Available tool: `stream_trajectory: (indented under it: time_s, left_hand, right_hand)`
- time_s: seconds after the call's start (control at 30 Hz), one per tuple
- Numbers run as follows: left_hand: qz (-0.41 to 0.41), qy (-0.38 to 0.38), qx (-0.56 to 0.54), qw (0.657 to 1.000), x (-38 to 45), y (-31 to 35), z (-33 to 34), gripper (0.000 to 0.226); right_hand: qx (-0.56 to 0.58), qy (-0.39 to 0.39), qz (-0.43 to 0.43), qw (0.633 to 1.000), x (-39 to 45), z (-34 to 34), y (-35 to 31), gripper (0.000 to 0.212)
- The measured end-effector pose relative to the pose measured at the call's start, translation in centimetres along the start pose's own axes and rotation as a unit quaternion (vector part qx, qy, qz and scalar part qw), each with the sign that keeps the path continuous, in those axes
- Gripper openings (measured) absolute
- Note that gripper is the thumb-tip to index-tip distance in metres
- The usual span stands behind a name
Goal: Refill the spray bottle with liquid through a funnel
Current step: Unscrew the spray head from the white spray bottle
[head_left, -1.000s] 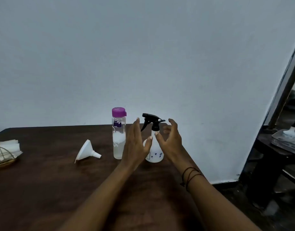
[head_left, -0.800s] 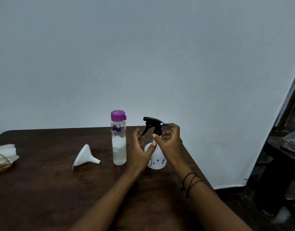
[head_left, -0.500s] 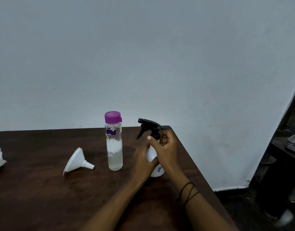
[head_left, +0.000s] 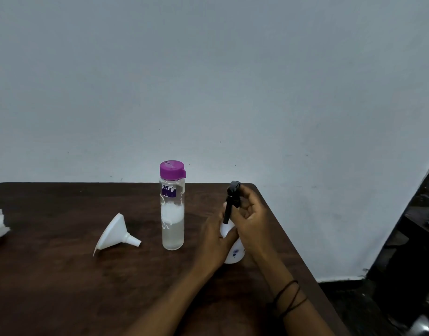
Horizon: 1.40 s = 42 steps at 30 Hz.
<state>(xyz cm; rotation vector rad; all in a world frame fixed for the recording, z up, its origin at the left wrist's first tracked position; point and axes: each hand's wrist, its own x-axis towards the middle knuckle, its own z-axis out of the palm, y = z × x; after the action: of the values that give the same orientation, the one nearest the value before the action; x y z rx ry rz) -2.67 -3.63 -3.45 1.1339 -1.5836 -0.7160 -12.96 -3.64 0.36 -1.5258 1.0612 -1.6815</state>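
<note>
Nearest the camera, both forearms reach in over the dark table [head_left: 63, 287]. The left hand [head_left: 214, 241] wraps the white body of the spray bottle [head_left: 235, 253], fingers curled close around it, and the bottle stands on the table near the right-hand edge. The right hand [head_left: 251, 214] closes around the black trigger head [head_left: 232, 192], fingers bent and pinching the collar, though how tightly I cannot tell. The step in hand looks like unscrewing that head. To do it well, the left hand should press the body down and keep it upright while the right turns only the collar, then lifts straight up so the dip tube comes out cleanly without dripping. Just left stands the clear bottle [head_left: 172, 221] with a purple cap [head_left: 172, 169], partly full and not yet opened. Further left the white funnel [head_left: 115, 235] lies on its side, spout pointing right, within easy reach.
</note>
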Motion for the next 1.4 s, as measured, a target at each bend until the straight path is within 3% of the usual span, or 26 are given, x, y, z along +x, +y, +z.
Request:
stream_trajectory:
  time_s: [0.13, 0.23, 0.4, 0.53, 0.63, 0.73, 0.9, 1.03, 1.23, 1.33, 1.4]
  left_hand:
    - [-0.021, -0.012, 0.003, 1.0, -0.3, -0.2, 0.2, 0.051]
    - [-0.021, -0.013, -0.003, 1.0, -0.4, -0.2, 0.2, 0.06]
    - [-0.004, 0.002, -0.015, 1.0, -0.5, -0.3, 0.2, 0.041]
    - [0.016, 0.006, -0.009, 1.0, -0.6, -0.2, 0.2, 0.052]
    - [0.026, 0.009, 0.001, 1.0, -0.5, -0.5, 0.3, 0.041]
    - [0.03, 0.01, 0.006, 0.999, -0.7, -0.4, 0.3, 0.058]
    - [0.059, 0.033, 0.026, 0.997, -0.6, -0.8, 0.4, 0.023]
    - [0.03, 0.017, 0.043, 0.998, -0.3, -2.1, 0.9, 0.039]
    - [0.055, 0.037, 0.052, 0.996, -0.5, -1.2, 0.4, 0.032]
    - [0.049, 0.013, 0.063, 0.997, -0.2, -1.9, 0.8, 0.059]
    - [0.044, 0.016, 0.075, 0.996, -0.1, -2.1, 0.8, 0.055]
  right_hand:
    - [0.061, 0.063, 0.022, 0.996, 0.0, 0.7, -0.1, 0.047]
    - [0.095, 0.033, 0.032, 0.994, 0.1, 0.7, 0.4, 0.04]
    - [0.001, -0.016, 0.041, 0.999, -0.1, 0.2, 0.3, 0.033]
    - [0.015, 0.052, 0.007, 0.999, -0.5, 0.9, 0.1, 0.052]
    - [-0.001, 0.08, -0.022, 0.997, -1.1, 1.0, -0.2, 0.04]
    - [0.013, 0.062, -0.031, 0.998, -1.4, 0.8, -0.8, 0.032]
    - [-0.026, 0.052, -0.035, 0.998, -1.1, 0.9, -0.6, 0.024]
    - [-0.012, 0.094, -0.027, 0.995, -0.9, 1.2, -0.8, 0.012]
    - [0.051, 0.053, 0.01, 0.997, -0.8, 0.6, -1.4, 0.024]
    - [0.02, 0.059, 0.017, 0.998, -0.7, 0.8, -0.9, 0.037]
    - [0.004, 0.081, 0.021, 0.996, -0.7, 1.1, -1.0, 0.045]
